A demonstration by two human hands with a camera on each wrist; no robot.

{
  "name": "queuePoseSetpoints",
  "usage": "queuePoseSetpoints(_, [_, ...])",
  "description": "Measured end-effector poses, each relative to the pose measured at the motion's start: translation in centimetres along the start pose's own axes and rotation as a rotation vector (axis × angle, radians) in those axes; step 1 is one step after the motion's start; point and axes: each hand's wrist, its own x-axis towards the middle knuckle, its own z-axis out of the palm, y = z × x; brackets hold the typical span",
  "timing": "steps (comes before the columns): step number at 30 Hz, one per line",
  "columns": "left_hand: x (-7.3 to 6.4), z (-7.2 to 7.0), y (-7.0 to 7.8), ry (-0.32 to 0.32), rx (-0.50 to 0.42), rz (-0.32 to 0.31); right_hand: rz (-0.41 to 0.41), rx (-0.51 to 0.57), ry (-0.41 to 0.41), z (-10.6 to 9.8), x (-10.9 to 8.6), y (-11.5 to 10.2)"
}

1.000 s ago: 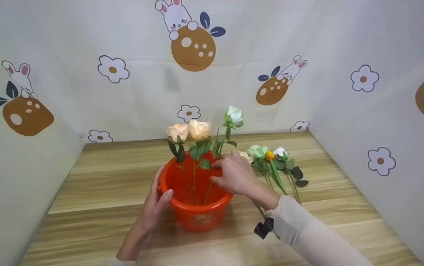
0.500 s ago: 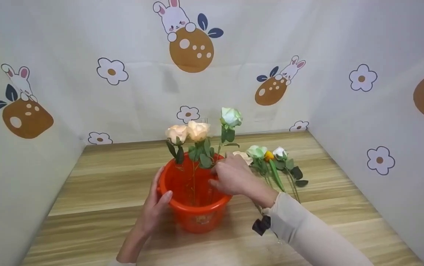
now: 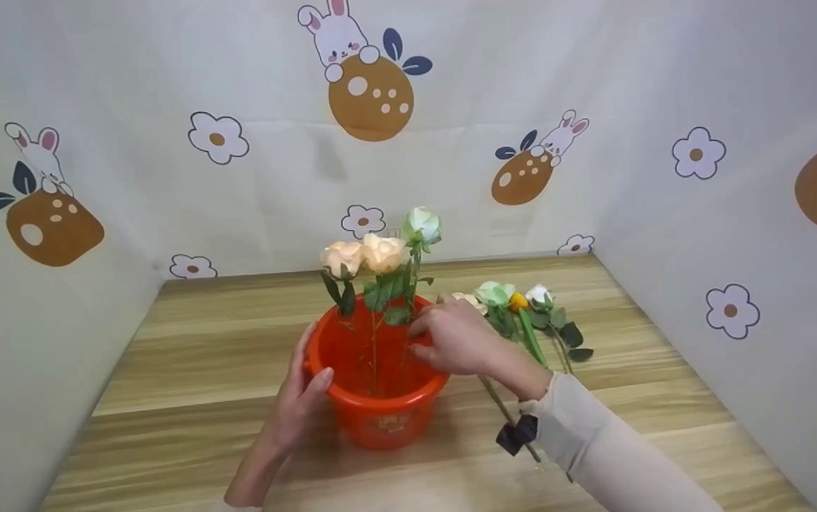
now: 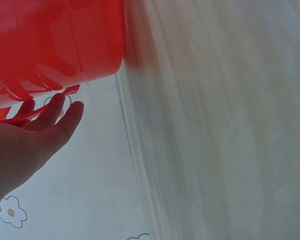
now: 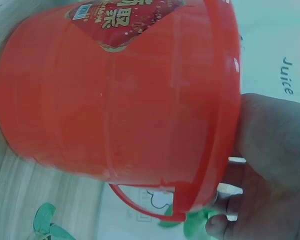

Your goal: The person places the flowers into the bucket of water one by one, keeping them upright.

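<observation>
An orange-red bucket (image 3: 383, 416) stands on the table with two peach roses (image 3: 384, 252) upright inside it. My left hand (image 3: 298, 398) grips its left rim, thumb over the edge and fingers along the outside; the left wrist view shows those fingers (image 4: 55, 115) beside the bucket's handle. At the right rim, my right hand (image 3: 454, 338) reaches over the opening and pinches the stem of a pale green rose (image 3: 423, 226), whose bloom stands right of the peach ones. In the right wrist view the right fingertips (image 5: 217, 227) are partly hidden behind the bucket's rim.
Right of the bucket lie more flowers: another green rose (image 3: 495, 293), an orange tulip (image 3: 518, 301), a white rose (image 3: 539, 296) and a cream one partly behind the right hand. A stem with dark leaves (image 3: 517, 434) lies near the right sleeve. Patterned cloth (image 3: 273, 192) walls the table.
The pale green rose's bloom has swung left, closer to the peach roses. My right hand has shifted slightly at the rim; the left hand keeps its place on the bucket.
</observation>
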Motion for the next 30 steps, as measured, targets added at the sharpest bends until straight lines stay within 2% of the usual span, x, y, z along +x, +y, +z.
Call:
queuePoseSetpoints(5, [0.0,0.0,-0.1,-0.002,0.001,-0.003,0.036,0.26,0.01,-0.6,-0.9,1.4])
queuePoseSetpoints(9, [0.0,0.0,-0.1,-0.009,0.001,0.007,0.086,0.401,0.075,-1.1,-1.6,2.7])
queuePoseSetpoints(14, [0.1,-0.1,-0.2,-0.006,0.01,0.009,0.154,0.504,0.149,-1.7,-2.4,4.5])
queuePoseSetpoints(18, [0.1,-0.2,-0.2,-0.005,0.012,0.019,0.195,0.599,0.14,-1.8,-3.2,6.0])
queuePoseSetpoints(24, [-0.1,-0.1,-0.2,-0.015,-0.001,0.002,0.206,0.703,0.109,-1.6,-4.6,7.9])
queuePoseSetpoints(30, [0.1,-0.1,0.0,-0.025,-0.028,0.003,0.218,0.745,0.164,-1.3,-6.0,10.0])
